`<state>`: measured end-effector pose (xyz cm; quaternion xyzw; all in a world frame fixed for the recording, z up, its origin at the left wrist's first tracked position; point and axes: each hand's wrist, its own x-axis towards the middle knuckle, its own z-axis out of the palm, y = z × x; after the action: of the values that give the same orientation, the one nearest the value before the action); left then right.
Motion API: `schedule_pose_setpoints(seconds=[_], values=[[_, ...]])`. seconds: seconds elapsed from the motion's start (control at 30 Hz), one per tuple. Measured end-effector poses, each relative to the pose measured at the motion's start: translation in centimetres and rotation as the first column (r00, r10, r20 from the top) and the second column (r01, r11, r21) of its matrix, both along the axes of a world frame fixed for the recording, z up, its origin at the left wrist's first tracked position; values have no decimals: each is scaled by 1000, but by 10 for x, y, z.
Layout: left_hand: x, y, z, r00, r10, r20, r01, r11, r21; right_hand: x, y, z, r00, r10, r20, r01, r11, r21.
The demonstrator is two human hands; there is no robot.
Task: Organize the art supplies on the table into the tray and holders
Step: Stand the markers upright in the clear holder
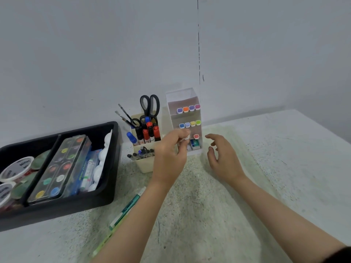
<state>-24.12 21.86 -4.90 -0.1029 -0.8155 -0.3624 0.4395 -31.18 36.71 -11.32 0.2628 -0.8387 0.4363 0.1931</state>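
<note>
My left hand (171, 149) pinches a white marker (187, 138) at the lower row of the clear tiered marker holder (183, 95), which shows rows of coloured marker caps. My right hand (222, 154) hovers just right of the holder, fingers relaxed and holding nothing. A cream pen holder (146, 165) left of it carries scissors, brushes and markers. The black tray (106, 194) at the left holds a watercolour palette (60, 168), paint pots and white pieces. Two green-and-white pens (125, 209) lie on the table under my left forearm.
The table (275, 168) is pale and speckled, set against a grey wall. Its right edge runs diagonally at the far right. A small teal box (195, 144) sits in the bottom of the marker holder.
</note>
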Motion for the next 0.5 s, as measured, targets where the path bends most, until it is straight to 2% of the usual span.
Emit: schedule_pose_setpoints(seconds=[0.17, 0.3, 0.5], values=[[-17, -1, -28, 985, 109, 134, -90, 986, -138, -2, -7, 4, 979, 112, 172, -111, 994, -13], [-29, 2, -33, 969, 100, 227, -90, 994, -57, 1, -15, 11, 952, 185, 245, -180, 983, -43], [-43, 12, -30, 940, 91, 328, -111, 993, 41, 1, -17, 12, 946, 226, 234, -219, 974, -55]])
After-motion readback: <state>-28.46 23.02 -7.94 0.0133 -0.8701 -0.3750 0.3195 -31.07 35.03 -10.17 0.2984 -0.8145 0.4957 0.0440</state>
